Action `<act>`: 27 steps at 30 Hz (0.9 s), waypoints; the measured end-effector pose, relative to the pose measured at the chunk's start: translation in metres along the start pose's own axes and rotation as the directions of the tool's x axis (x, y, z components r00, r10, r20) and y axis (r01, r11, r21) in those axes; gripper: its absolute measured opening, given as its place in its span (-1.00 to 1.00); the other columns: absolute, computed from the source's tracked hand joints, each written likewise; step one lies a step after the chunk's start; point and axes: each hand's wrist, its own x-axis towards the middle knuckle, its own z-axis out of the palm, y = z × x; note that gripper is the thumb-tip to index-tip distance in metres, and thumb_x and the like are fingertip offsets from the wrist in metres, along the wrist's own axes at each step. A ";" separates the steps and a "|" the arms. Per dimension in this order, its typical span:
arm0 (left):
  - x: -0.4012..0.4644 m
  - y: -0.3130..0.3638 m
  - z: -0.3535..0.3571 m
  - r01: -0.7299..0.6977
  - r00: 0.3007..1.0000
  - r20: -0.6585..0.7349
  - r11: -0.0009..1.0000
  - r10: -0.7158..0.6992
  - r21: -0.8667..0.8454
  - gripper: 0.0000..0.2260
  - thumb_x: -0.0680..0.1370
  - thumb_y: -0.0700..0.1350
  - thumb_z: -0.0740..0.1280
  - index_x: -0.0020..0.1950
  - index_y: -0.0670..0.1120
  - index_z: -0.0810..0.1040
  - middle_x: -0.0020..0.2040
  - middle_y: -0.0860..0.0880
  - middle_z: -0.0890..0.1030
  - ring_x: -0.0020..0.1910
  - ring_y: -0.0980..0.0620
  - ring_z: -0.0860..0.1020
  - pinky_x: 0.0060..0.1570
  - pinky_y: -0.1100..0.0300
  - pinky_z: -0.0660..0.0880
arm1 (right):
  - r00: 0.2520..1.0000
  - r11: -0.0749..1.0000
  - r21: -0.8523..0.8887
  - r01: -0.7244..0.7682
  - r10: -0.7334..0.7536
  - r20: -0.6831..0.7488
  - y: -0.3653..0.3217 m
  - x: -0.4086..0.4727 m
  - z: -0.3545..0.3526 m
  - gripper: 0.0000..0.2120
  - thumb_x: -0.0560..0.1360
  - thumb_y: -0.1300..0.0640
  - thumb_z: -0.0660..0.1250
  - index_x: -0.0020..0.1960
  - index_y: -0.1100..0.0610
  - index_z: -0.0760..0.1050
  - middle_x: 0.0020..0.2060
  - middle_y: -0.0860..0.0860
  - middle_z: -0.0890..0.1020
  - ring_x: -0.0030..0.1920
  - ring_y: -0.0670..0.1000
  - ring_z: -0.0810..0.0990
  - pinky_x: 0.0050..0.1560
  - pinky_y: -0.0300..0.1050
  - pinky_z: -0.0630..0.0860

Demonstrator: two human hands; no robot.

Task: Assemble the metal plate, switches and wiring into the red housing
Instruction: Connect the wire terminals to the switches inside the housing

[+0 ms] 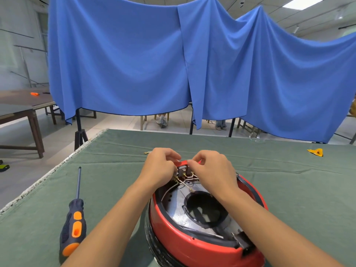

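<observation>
Red round plastic housing (192,245) already holds our shiny metal plate (177,212); both hands, left hand (159,166) and right hand (212,168), pinch white wiring (185,182) at the small grey switch (182,169), unfinished.

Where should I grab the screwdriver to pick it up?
Grab the screwdriver by its fat black-and-orange handle, coming from above. It lies flat on the green cloth, left of the red housing, with nothing touching it. The metal shaft is too skinny to hold well.

Red housing (194,245) cut off by bottom edge.
</observation>
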 end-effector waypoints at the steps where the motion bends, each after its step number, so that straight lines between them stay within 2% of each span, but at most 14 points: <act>1: 0.000 0.000 -0.002 0.008 1.000 0.018 1.000 -0.008 -0.010 -0.71 0.42 -0.44 0.30 -0.06 -0.08 0.61 -0.13 -0.01 0.65 -0.11 0.07 0.61 -0.28 0.40 0.47 | 0.999 1.000 -0.007 -0.004 0.003 -0.044 0.001 0.001 -0.005 -0.88 0.49 -0.05 0.28 -0.16 -0.06 0.54 -0.21 -0.12 0.60 -0.08 0.02 0.57 -0.21 -0.13 0.38; 4: 0.001 0.002 -0.006 0.015 0.998 0.061 1.000 -0.014 -0.004 -0.71 0.44 -0.46 0.28 0.02 -0.14 0.61 -0.10 -0.05 0.65 -0.10 0.03 0.61 -0.27 0.34 0.52 | 0.998 0.986 -0.163 -0.017 0.006 -0.068 0.011 0.009 -0.021 -0.85 0.51 0.05 0.22 0.02 -0.04 0.54 -0.03 -0.09 0.58 0.08 0.02 0.48 -0.16 -0.13 0.31; 7: 0.003 0.006 -0.009 0.005 0.997 0.081 0.995 -0.014 0.102 -0.67 0.45 -0.45 0.21 0.04 -0.10 0.59 -0.12 -0.06 0.62 -0.09 -0.04 0.60 -0.18 0.19 0.51 | 0.991 0.954 -0.277 -0.113 0.127 0.034 0.029 0.015 -0.031 -0.72 0.54 -0.02 0.22 0.19 0.06 0.50 0.13 -0.01 0.55 0.19 0.07 0.44 -0.07 -0.07 0.35; 9: 0.005 0.007 -0.012 0.007 0.994 0.102 0.976 -0.029 0.216 -0.64 0.46 -0.41 0.15 0.08 -0.06 0.57 -0.07 -0.11 0.61 -0.06 -0.08 0.58 -0.11 0.13 0.50 | 0.955 0.971 -0.108 -0.211 0.228 0.188 0.037 0.015 -0.031 -0.62 0.54 -0.09 0.26 0.14 0.19 0.55 -0.04 0.04 0.58 0.02 0.04 0.52 -0.07 -0.10 0.36; 11: 0.005 0.008 -0.018 0.019 0.993 0.103 0.941 -0.058 0.339 -0.63 0.47 -0.34 0.13 0.16 -0.04 0.52 0.06 -0.14 0.58 0.01 -0.11 0.54 -0.03 0.09 0.48 | 0.906 0.944 0.143 -0.297 0.232 0.353 0.038 0.010 -0.027 -0.60 0.55 -0.04 0.27 -0.02 0.34 0.56 -0.23 0.06 0.46 -0.19 -0.03 0.40 -0.17 -0.13 0.26; 13: 0.002 0.009 -0.022 0.030 0.994 0.081 0.904 -0.071 0.426 -0.66 0.50 -0.28 0.16 0.21 -0.03 0.49 0.12 -0.11 0.55 0.07 -0.11 0.52 0.03 0.08 0.48 | 0.901 0.917 0.249 -0.312 0.202 0.383 0.034 0.004 -0.024 -0.72 0.56 0.04 0.25 -0.19 0.23 0.51 -0.27 0.07 0.39 -0.21 -0.04 0.32 -0.19 -0.14 0.20; 14: 0.001 0.009 -0.022 0.031 0.996 0.066 0.896 -0.067 0.444 -0.69 0.51 -0.25 0.19 0.20 -0.03 0.50 0.12 -0.09 0.56 0.07 -0.10 0.52 0.05 0.07 0.48 | 0.904 0.902 0.296 -0.313 0.187 0.386 0.033 0.003 -0.023 -0.76 0.56 0.08 0.24 -0.22 0.19 0.48 -0.28 0.12 0.39 -0.21 -0.05 0.32 -0.20 -0.13 0.24; 16: -0.004 0.009 -0.020 0.010 0.997 0.061 0.892 -0.042 0.451 -0.75 0.50 -0.20 0.22 0.15 -0.04 0.52 0.12 -0.08 0.59 0.08 -0.09 0.53 0.08 0.07 0.49 | 0.906 0.859 0.401 -0.319 0.153 0.395 0.033 0.003 -0.017 -0.74 0.55 0.14 0.23 -0.22 0.29 0.51 -0.27 0.28 0.49 -0.20 -0.04 0.37 -0.14 -0.08 0.37; 18: -0.007 0.008 -0.017 -0.025 0.996 0.084 0.887 -0.015 0.460 -0.76 0.49 -0.18 0.22 0.12 -0.04 0.55 0.14 -0.08 0.59 0.10 -0.08 0.52 0.09 0.08 0.48 | 0.916 0.818 0.461 -0.345 0.186 0.356 0.037 0.003 -0.010 -0.74 0.55 0.16 0.23 -0.24 0.26 0.56 -0.32 0.24 0.51 -0.22 -0.02 0.41 -0.16 -0.10 0.36; 20: -0.009 0.005 -0.017 -0.049 0.996 0.090 0.877 0.007 0.477 -0.76 0.50 -0.15 0.23 0.14 -0.02 0.55 0.15 -0.07 0.59 0.12 -0.08 0.52 0.09 0.08 0.48 | 0.909 0.718 0.561 -0.413 0.283 0.307 0.046 0.008 -0.005 -0.72 0.55 0.20 0.23 -0.24 0.25 0.62 -0.33 0.12 0.60 -0.26 0.02 0.48 -0.20 -0.12 0.39; 21: -0.009 0.004 -0.017 -0.055 0.996 0.088 0.874 0.015 0.484 -0.76 0.50 -0.14 0.24 0.15 -0.01 0.55 0.15 -0.05 0.59 0.12 -0.07 0.52 0.09 0.08 0.48 | 0.903 0.672 0.604 -0.429 0.325 0.281 0.052 0.011 -0.002 -0.73 0.54 0.23 0.25 -0.26 0.26 0.62 -0.32 0.12 0.63 -0.27 0.04 0.52 -0.20 -0.11 0.43; 22: -0.010 0.003 -0.017 -0.058 0.996 0.084 0.870 0.020 0.489 -0.76 0.51 -0.13 0.24 0.15 0.00 0.54 0.14 -0.04 0.60 0.11 -0.07 0.52 0.08 0.09 0.47 | 0.905 0.672 0.608 -0.422 0.354 0.237 0.060 0.014 0.002 -0.74 0.52 0.24 0.26 -0.30 0.22 0.61 -0.30 0.12 0.64 -0.26 0.05 0.54 -0.17 -0.09 0.47; 24: -0.009 0.003 -0.017 -0.059 0.997 0.075 0.867 0.026 0.495 -0.77 0.51 -0.11 0.24 0.13 0.02 0.54 0.13 -0.01 0.60 0.10 -0.06 0.52 0.06 0.10 0.47 | 0.924 0.787 0.491 -0.372 0.363 0.119 0.078 0.018 0.012 -0.76 0.50 0.22 0.30 -0.34 0.08 0.57 -0.26 0.07 0.66 -0.19 0.06 0.56 -0.08 -0.04 0.48; 27: -0.009 0.005 -0.016 -0.050 0.998 0.067 0.880 0.021 0.472 -0.77 0.50 -0.13 0.23 0.12 0.02 0.56 0.12 -0.01 0.60 0.09 -0.05 0.53 0.09 0.06 0.49 | 0.960 0.921 0.291 -0.258 0.279 -0.032 0.100 0.016 0.027 -0.82 0.49 0.18 0.29 -0.25 -0.04 0.52 -0.17 -0.04 0.62 -0.04 0.07 0.55 -0.06 -0.08 0.42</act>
